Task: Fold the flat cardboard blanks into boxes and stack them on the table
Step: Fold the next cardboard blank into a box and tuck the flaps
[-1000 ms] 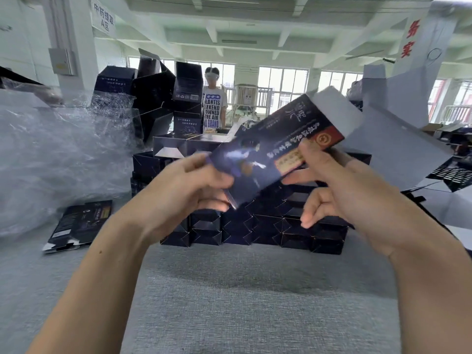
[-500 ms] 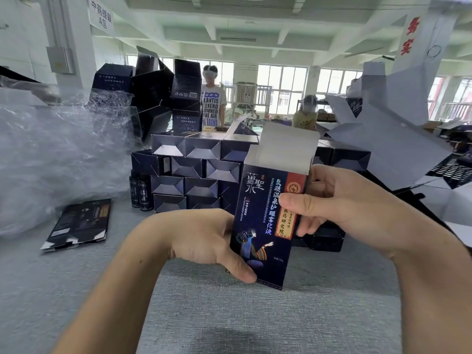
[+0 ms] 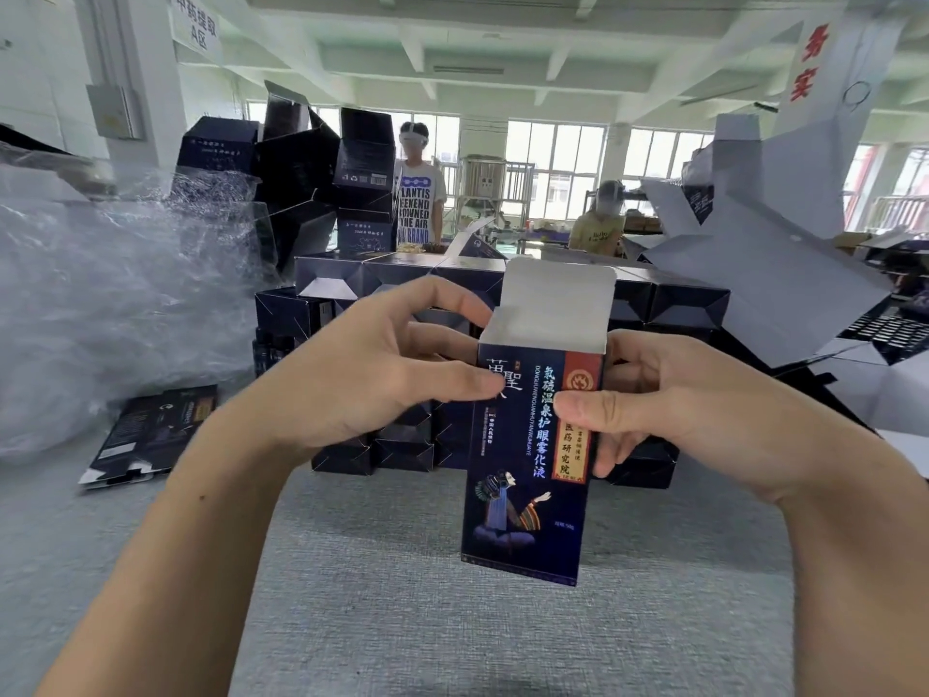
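Grey surface (image 3: 452, 621) low in frame, stacked boxes (image 3: 678, 304) behind. Tilted and flat a second ago, now an upright box (image 3: 528, 470) at centre, top flap (image 3: 558, 294) open. Pinched near the top by left hand (image 3: 362, 374) and right hand (image 3: 693, 404). Likely next: tucking flaps, then stacking.

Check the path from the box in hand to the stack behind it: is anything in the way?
Nothing visible blocks it. The left hand and right hand hold the box upright over the grey table, top flap open. The stack of folded boxes stands directly behind, with only table surface showing between.
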